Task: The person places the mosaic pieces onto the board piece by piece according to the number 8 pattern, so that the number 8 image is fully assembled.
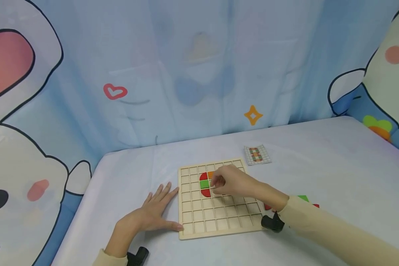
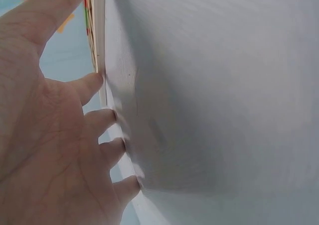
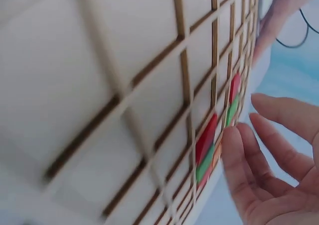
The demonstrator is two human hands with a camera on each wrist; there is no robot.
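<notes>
Resting beside the near left corner of the wooden grid board (image 1: 197, 216) is the left hand (image 1: 156, 214), its fingers spread; we see its thumb and index fingertip touching the board's left edge. Just off the board's right edge, red and green loose pieces (image 1: 303, 198) lie partly hidden by the right sleeve (image 1: 332, 225). Well apart from the left one, the right hand (image 1: 234, 181) is over the board's far half, fingers bent, and we see a gap between its thumb and index fingertip. Just beside those fingers, two red pieces (image 1: 205, 193) with a green piece (image 1: 204, 184) between them line up in one column, an orange piece (image 1: 210, 174) beside the farther red one. Past the board's far right corner we see a gridded card (image 1: 266, 159) on the table (image 1: 336, 155). Behind the table's far edge hangs a blue curtain (image 1: 199, 122).
</notes>
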